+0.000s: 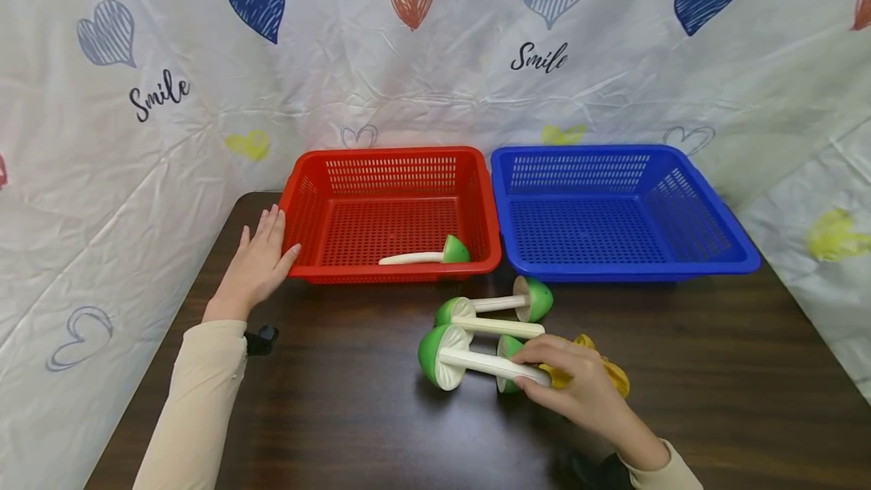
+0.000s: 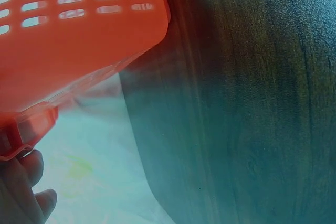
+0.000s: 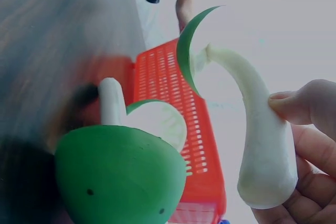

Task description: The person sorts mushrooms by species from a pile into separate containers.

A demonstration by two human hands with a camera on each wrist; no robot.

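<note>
Your right hand (image 1: 578,388): thumb and fingers pinching the stem of one green-capped mushroom (image 1: 476,361), nearer you than the red basket (image 1: 347,273); best lifted clear of neighbouring mushrooms (image 1: 503,326). Your left hand (image 1: 250,271): fingers straight, at the basket's left rim, best kept light.

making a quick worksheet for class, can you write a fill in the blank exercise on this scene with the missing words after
The right grip pinches a mushroom by its ____.
The outside of that mushroom's cap is coloured ____.
The left grip is beside the ____ basket.
The right-hand basket is coloured ____.

Missing words: stem, green, red, blue.
</note>
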